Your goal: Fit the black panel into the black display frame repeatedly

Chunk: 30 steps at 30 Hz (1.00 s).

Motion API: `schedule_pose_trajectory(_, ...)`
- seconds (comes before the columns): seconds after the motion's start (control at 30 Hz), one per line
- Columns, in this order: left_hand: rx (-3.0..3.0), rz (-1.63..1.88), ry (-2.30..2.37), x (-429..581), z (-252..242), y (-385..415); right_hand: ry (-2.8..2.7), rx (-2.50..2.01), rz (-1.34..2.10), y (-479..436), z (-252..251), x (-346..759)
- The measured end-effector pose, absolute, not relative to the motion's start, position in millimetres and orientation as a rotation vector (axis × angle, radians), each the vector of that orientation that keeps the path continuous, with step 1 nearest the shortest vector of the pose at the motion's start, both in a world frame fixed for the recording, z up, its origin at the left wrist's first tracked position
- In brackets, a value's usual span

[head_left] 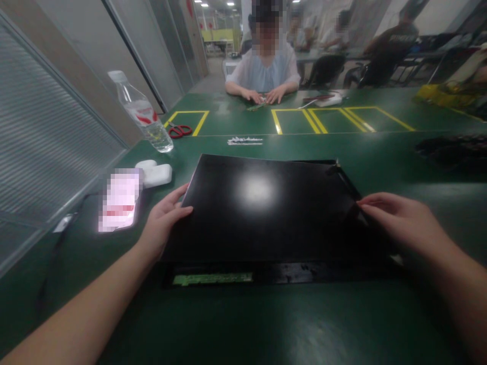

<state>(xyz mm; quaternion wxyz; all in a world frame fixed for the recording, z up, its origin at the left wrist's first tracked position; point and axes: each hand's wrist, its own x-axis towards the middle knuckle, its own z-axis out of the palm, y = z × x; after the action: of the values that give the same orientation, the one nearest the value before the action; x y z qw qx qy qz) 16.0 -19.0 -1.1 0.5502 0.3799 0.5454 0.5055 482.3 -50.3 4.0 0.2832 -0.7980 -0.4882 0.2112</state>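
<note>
A glossy black screen panel (262, 223) lies at a slight skew over a black frame (304, 272), with a ceiling light reflected in it. Along the frame's near side shows a green circuit board strip (213, 279). My left hand (165, 215) grips the panel's left edge, thumb on top and fingers beneath. On the other side, my right hand (399, 215) is closed, its fingertips pinching the right edge of the frame. Whether those fingertips also touch the panel cannot be made out.
Left on the green table (266, 324) are a phone (122, 197), a white case (155, 174), a water bottle (144, 114) and red-handled scissors (180, 132). White strips (245, 141) lie beyond the panel. Opposite sits a person (264, 71), hands on a small green piece. Dark material (452, 152) lies right.
</note>
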Motion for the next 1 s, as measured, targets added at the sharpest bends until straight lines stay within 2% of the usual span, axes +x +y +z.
schedule_pose_trajectory(0.63, 1.028, 1.243, 1.331, 1.9, -0.6, -12.0, -1.181, -2.062, 0.681, -51.7, 2.4, 483.6)
schedule_pose_trajectory(1.0, 1.479, 1.091, 1.549, -14.4, -16.0, -1.0, -1.102, -2.065, 0.74, -50.3, 8.2, 481.8)
